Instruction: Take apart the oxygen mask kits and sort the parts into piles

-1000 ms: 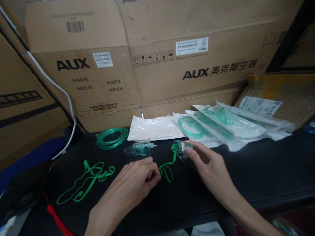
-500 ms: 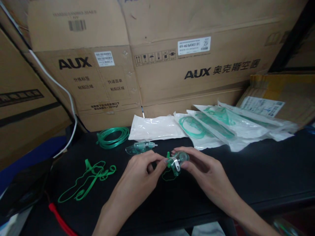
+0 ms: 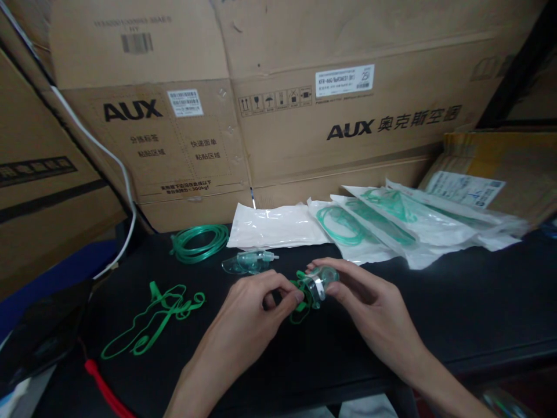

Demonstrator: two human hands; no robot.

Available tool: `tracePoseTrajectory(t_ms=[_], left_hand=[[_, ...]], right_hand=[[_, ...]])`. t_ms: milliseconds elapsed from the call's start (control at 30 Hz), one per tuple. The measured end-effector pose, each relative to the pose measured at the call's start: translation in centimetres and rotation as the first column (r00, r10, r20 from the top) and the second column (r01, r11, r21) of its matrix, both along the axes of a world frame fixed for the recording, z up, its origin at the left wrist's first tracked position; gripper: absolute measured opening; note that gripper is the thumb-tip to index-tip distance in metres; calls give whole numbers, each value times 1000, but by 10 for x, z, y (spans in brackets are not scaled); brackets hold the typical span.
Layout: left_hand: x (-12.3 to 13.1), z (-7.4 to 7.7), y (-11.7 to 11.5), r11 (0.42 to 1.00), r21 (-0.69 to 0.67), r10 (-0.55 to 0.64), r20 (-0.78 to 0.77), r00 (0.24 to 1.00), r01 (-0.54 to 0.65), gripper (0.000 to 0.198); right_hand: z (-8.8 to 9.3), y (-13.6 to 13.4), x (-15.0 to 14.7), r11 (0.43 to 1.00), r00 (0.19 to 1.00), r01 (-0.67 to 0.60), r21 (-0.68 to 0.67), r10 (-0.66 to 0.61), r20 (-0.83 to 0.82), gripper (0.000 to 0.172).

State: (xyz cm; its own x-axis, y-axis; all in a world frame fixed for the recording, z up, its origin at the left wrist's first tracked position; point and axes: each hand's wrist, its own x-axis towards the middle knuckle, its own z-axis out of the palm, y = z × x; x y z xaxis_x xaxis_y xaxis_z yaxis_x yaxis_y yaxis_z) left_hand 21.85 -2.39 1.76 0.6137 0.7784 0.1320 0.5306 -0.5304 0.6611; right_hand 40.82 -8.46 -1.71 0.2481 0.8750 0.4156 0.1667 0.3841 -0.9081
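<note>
Between my hands is a clear green oxygen mask [image 3: 321, 283] with a metal nose strip. My right hand [image 3: 365, 296] is closed around its right side, thumb in front and fingers behind. My left hand [image 3: 265, 302] pinches a green elastic strap [image 3: 301, 302] at the mask's left side; part of the strap hangs below in a loop. Behind my left hand, a second clear mask [image 3: 249, 262] lies on its side on the black table. Another green elastic strap [image 3: 167, 313] lies loosely tangled to the left.
A coil of green tubing [image 3: 199, 244] sits at the back left, beside a white packet [image 3: 278, 226]. Several sealed pouches [image 3: 418, 220] with green tubing overlap at the back right. Large cardboard boxes [image 3: 287, 157] stand behind. A red cord [image 3: 107, 389] and dark object [image 3: 47, 331] are at left.
The mask has turned a little and shifted slightly right in my right hand. More green strap shows between my left fingertips and the mask, bunched beside it.
</note>
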Motion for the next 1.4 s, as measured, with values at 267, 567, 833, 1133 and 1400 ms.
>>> tracePoseTrajectory(t_ms=[267, 567, 833, 1133, 1400], left_hand=[[2, 0, -1, 1000, -7, 0, -31, 1000, 0, 12], [6, -1, 2, 1000, 26, -1, -28, 1000, 2, 14], [0, 0, -5, 993, -35, -114, -89, 990, 111, 12], [-17, 5, 1, 995, 63, 90, -201, 975, -79, 31], [-1, -14, -16, 995, -48, 63, -392, 918, -89, 126]], right_hand=[[-4, 3, 5, 998, 998, 58, -26, -59, -9, 20], [1, 1, -1, 996, 996, -91, -9, 91, -2, 18], [-14, -5, 27, 945, 944, 328, -4, -328, -30, 31], [-18, -37, 23, 983, 984, 176, -59, -175, 12, 25], [-42, -30, 21, 993, 983, 116, 25, -118, 143, 23]])
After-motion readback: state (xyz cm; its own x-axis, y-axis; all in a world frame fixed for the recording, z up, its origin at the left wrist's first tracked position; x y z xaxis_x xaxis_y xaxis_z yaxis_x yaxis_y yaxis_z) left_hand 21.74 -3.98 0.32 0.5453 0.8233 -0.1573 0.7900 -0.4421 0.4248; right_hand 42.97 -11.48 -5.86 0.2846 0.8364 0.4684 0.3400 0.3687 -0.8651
